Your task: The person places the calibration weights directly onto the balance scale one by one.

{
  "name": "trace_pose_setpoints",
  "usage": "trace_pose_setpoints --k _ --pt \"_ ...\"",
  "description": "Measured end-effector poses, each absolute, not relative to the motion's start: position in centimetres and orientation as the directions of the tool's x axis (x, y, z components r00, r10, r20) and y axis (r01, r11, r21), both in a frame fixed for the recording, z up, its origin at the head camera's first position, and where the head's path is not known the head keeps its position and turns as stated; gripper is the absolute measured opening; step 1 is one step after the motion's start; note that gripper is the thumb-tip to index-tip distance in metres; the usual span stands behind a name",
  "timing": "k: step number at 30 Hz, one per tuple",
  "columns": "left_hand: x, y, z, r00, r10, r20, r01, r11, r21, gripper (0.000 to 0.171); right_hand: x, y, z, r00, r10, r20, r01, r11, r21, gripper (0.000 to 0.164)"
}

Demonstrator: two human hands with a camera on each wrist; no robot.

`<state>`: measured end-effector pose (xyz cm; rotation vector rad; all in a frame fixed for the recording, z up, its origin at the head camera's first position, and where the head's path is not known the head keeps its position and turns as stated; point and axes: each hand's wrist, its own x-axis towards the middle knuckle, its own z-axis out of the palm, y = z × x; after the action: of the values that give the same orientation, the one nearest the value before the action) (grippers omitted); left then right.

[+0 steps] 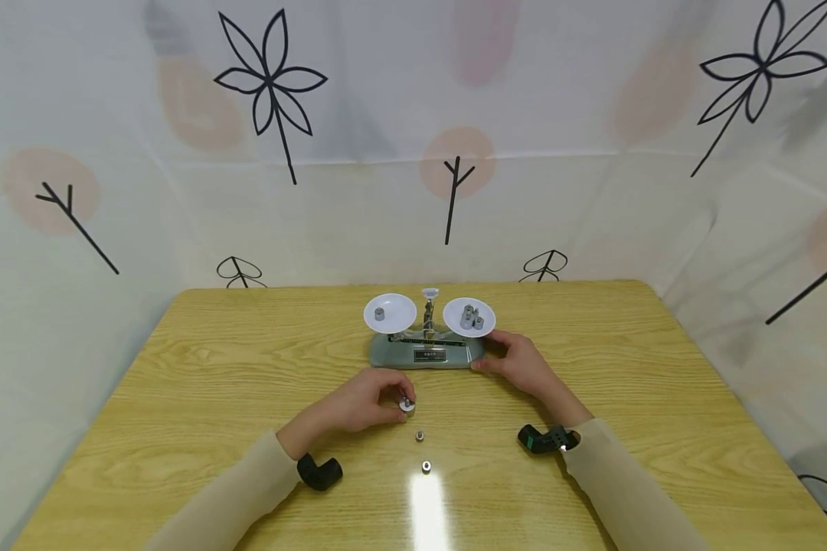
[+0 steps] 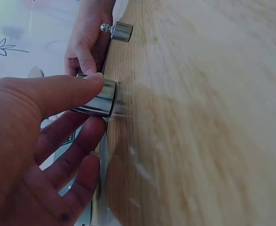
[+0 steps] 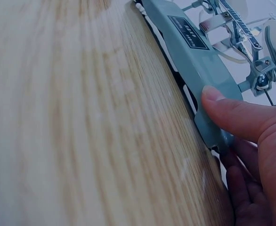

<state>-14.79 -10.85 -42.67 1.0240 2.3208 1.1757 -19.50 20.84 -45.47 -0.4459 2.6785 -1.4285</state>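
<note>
As left hand (image 1: 367, 400) pinches weight (image 1: 406, 406), right hand (image 1: 524, 367) partly hiding balance (image 1: 394, 352).

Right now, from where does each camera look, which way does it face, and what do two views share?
Head: worn on the head, facing forward and down at the balance scale on the table; both sleeves, the left hand and the right hand show.
Left wrist: worn on that wrist, facing the metal weight pinched by the left hand; the right hand shows beyond it.
Right wrist: worn on that wrist, facing the scale's end, which the right hand grips.
Shared: head and right wrist both show the nameplate and the right hand.
</note>
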Motion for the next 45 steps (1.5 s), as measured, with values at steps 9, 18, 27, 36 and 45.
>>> trace_pose_setpoints --k 9,18,27,36,45 --pt "-14.77 -10.90 -42.79 -0.683 0.730 0.028 0.458 0.397 0.795 0.020 -19.40 20.83 -45.46 -0.955 -0.287 0.070 -0.218 0.526 -0.822 0.065" --pt "-14.76 -11.00 -42.63 -0.689 0.724 0.035 0.476 0.416 0.774 0.020 -19.42 20.80 -45.55 -0.957 -0.282 0.067 -0.214 0.533 -0.818 0.066" --pt "-14.77 -11.03 -42.36 -0.705 0.709 0.030 0.460 0.425 0.780 0.019 -19.40 20.85 -45.53 -0.958 -0.280 0.063 -0.210 0.536 -0.818 0.066" --pt "-14.73 -11.06 -42.36 -0.719 0.694 0.024 0.443 0.432 0.786 0.019 -19.40 20.85 -45.58 -0.958 -0.282 0.057 -0.208 0.541 -0.815 0.066" --pt "-14.67 -11.14 -42.24 -0.726 0.687 0.025 0.447 0.444 0.777 0.019 -19.43 20.92 -45.62 -0.957 -0.285 0.061 -0.212 0.536 -0.818 0.066"
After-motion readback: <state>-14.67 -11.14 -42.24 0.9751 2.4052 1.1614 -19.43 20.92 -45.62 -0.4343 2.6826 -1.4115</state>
